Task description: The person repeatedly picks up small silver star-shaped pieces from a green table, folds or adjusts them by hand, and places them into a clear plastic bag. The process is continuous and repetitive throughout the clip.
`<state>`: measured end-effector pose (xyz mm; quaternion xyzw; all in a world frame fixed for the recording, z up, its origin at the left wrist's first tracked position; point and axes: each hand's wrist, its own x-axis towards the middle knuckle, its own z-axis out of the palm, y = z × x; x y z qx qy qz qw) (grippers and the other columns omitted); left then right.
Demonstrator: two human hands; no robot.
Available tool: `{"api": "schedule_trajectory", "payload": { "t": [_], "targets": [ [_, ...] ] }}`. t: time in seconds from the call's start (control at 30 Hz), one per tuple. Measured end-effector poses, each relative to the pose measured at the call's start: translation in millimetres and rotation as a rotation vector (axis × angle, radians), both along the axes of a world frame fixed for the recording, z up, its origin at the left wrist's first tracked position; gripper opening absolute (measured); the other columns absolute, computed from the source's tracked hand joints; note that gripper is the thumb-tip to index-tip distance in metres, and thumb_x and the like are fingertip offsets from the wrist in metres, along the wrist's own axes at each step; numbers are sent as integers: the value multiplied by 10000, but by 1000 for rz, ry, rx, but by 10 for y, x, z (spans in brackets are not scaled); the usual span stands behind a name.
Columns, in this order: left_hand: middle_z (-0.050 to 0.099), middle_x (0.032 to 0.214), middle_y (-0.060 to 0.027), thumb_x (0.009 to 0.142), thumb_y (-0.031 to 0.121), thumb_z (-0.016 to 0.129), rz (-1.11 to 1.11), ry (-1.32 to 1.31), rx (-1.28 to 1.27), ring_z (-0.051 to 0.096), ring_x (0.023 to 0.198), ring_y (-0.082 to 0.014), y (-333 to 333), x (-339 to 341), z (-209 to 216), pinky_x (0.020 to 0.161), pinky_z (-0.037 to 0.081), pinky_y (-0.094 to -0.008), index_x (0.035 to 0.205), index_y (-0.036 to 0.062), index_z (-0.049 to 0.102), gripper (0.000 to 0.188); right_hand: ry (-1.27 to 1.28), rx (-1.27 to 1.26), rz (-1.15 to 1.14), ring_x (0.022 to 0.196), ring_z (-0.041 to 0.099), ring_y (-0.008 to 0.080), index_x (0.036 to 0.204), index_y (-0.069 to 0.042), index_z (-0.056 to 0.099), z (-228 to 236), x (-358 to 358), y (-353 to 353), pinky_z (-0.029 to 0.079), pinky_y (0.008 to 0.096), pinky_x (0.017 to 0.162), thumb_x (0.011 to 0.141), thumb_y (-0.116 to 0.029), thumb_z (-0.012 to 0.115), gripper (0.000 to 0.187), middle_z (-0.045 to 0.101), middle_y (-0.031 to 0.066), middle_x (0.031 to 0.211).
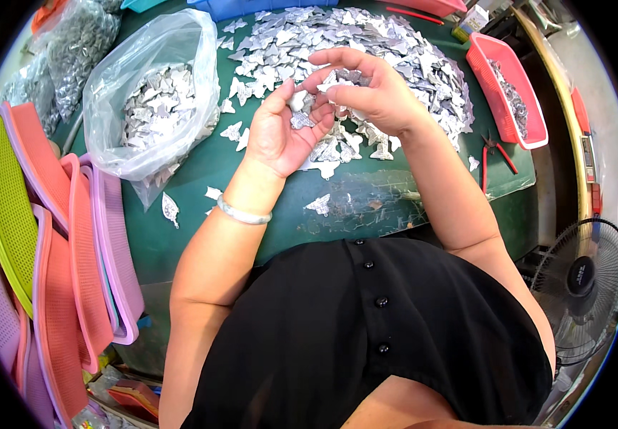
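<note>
My left hand (280, 132) is cupped palm up with a few small silver-grey metal pieces (300, 107) lying in it, its fingers curled round them. Just to the right, my right hand (377, 89) grips more of the same butterfly-shaped metal pieces (345, 77) between thumb and fingers. Both hands hover over the near edge of a large heap of these metal pieces (423, 79) on the green table (280, 236). How many pieces each hand holds cannot be made out.
At left stands an open clear plastic bag (102, 125) of similar pieces, beside stacked plastic baskets (55, 286). A pink basket (487, 79) with metal parts and red-handled pliers (485, 171) lie at right. Loose pieces (319, 205) dot the near table. A fan (580, 275) stands lower right.
</note>
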<state>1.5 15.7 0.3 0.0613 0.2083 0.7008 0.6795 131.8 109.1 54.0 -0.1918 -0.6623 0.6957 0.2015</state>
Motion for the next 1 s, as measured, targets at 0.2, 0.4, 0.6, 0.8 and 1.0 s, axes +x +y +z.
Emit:
{"api": "schedule_trajectory", "payload": {
  "t": [0.2, 0.4, 0.6, 0.8, 1.0],
  "targets": [
    [442, 1188, -105, 890, 240, 452, -36, -83, -8, 486, 958, -231, -37, 29, 118, 821, 469, -342, 1218, 9, 379, 408, 34, -116, 9, 833, 595, 154, 1169, 4, 466, 19, 10, 33, 471, 259, 725, 750, -2, 495, 419, 586, 112, 1006],
    [490, 1085, -106, 853, 153, 532, -44, 20, 18, 497, 934, -203, 7, -29, -87, 797, 473, -308, 1130, 6, 488, 317, -20, 18, -40, 824, 585, 146, 1155, 4, 492, 42, -22, -7, 458, 244, 721, 718, 16, 480, 437, 518, 50, 1016],
    [546, 954, -96, 834, 137, 560, 0, 64, 31, 539, 876, -192, 5, 11, -33, 764, 481, -289, 1046, 7, 536, 250, -29, 34, -54, 759, 565, 115, 1149, -4, 502, 28, -19, -19, 447, 220, 691, 703, 25, 474, 447, 517, 38, 1000],
    [476, 1135, -120, 874, 104, 453, -5, 19, 92, 498, 1006, -226, -2, 13, 16, 905, 445, -360, 1154, -69, 439, 330, -4, -123, -125, 757, 587, 144, 1107, 0, 514, 40, 15, 24, 469, 252, 659, 706, 5, 528, 401, 571, 100, 961],
    [420, 1207, -163, 895, 127, 368, -29, -25, 120, 452, 1091, -328, 6, 10, 14, 970, 379, -439, 1208, -74, 357, 373, -1, -107, -112, 740, 590, 148, 1128, 25, 480, 44, 34, 55, 470, 248, 636, 721, 9, 528, 410, 596, 112, 926]
  ]
}}
